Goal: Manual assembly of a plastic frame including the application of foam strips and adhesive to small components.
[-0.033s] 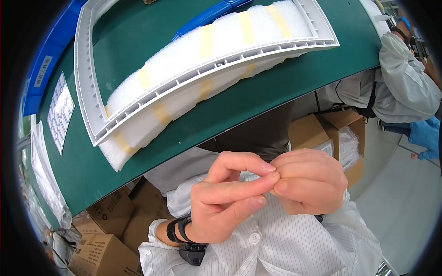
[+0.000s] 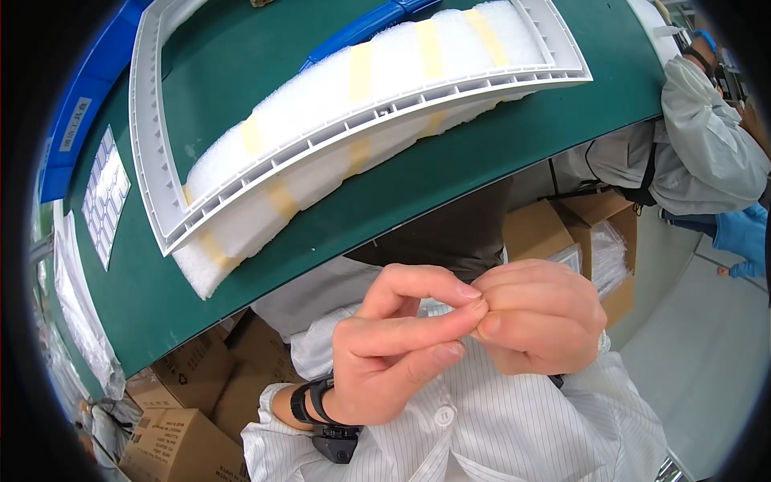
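Well to the left of our fingers and below the tabletop edge, brown cardboard boxes point(image 2: 181, 418) are sitting on the floor. Up and left of them, a clear sheet of small white labels point(image 2: 104, 193) is lying on the green tabletop point(image 2: 450, 161), with a blue bin point(image 2: 68, 120) beyond it at the far left.

We are holding our left hand point(image 2: 393, 345) in front of our white striped coat point(image 2: 498, 434), a black wrist strap point(image 2: 315, 402) circling the wrist. Its forefinger and thumb are stretching rightward, tips pressed together and meeting the right hand's fingertips. Whatever small thing is being pinched there is too tiny for us to make out.

Well above the fingers, a white ribbed plastic frame point(image 2: 321, 132) is resting on a white foam block point(image 2: 345, 88) banded with yellowish tape.

Our right hand point(image 2: 542, 317) is curling into a loose fist, its fingers closed and touching the left hand's tips.

Far up and right of the fingers, another person in a light grey coat point(image 2: 707, 136) is sitting, more boxes point(image 2: 578, 233) standing between us.
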`<state>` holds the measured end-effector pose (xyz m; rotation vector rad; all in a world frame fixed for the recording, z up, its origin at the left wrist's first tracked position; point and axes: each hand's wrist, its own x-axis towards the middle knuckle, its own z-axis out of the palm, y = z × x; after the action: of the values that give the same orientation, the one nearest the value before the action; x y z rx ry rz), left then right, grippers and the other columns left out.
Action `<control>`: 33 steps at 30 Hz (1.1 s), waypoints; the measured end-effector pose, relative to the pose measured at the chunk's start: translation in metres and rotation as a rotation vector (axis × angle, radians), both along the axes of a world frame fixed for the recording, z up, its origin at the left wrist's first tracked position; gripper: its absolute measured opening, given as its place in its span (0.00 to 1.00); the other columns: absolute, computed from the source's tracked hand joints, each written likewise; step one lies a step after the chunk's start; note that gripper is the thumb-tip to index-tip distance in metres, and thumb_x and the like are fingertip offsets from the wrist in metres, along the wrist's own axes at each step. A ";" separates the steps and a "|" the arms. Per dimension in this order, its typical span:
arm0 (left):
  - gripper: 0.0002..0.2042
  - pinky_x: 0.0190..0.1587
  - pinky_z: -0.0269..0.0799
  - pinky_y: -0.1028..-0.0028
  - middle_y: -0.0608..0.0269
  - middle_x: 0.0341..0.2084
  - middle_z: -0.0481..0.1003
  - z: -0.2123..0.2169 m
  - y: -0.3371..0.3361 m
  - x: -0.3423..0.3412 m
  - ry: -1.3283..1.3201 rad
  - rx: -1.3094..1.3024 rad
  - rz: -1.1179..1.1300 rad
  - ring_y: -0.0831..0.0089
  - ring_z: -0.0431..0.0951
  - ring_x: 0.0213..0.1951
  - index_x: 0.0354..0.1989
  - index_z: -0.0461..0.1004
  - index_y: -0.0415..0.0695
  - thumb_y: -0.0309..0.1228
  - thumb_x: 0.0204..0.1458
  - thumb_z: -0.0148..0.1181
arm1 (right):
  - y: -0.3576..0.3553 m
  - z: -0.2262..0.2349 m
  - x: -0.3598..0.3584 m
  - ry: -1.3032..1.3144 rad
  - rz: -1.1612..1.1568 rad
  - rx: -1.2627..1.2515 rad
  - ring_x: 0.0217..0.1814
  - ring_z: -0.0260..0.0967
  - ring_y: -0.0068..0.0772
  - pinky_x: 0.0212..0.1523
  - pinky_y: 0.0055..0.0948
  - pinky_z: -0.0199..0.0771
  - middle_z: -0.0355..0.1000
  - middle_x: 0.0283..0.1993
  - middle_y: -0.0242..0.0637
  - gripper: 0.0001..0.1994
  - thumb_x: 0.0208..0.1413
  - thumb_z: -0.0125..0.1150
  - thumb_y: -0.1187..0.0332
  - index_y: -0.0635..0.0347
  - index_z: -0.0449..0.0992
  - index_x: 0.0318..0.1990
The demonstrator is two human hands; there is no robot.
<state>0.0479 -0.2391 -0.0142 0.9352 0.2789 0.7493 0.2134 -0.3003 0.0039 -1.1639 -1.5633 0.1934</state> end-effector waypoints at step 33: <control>0.06 0.57 0.65 0.62 0.54 0.40 0.74 0.006 -0.004 0.005 0.006 -0.372 -0.130 0.61 0.73 0.48 0.39 0.75 0.36 0.18 0.54 0.55 | -0.023 0.012 0.017 0.069 0.063 -0.221 0.29 0.74 0.35 0.28 0.27 0.74 0.74 0.29 0.40 0.05 0.45 0.64 0.80 0.63 0.74 0.30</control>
<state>0.0527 -0.2435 -0.0078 0.5969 0.3455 0.5505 0.2304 -0.3229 0.0162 -1.2651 -1.5474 0.4528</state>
